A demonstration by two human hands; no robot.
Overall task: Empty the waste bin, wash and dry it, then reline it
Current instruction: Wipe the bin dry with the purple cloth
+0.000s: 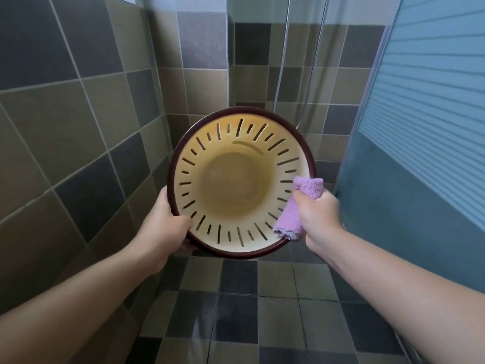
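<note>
The waste bin [236,185] is round, cream inside with slits in its wall and a dark brown rim. It is held up in the air, tilted so its open mouth faces me. My left hand [168,222] grips the rim at the lower left, thumb inside. My right hand [319,214] holds a folded purple cloth [301,203] and presses it against the bin's inner wall and rim at the right. No liner is inside the bin.
Tiled walls in grey and tan stand to the left and ahead, tiled floor [236,311] below. A shower hose [312,69] hangs behind the bin. A blue frosted glass panel [425,106] stands close on the right.
</note>
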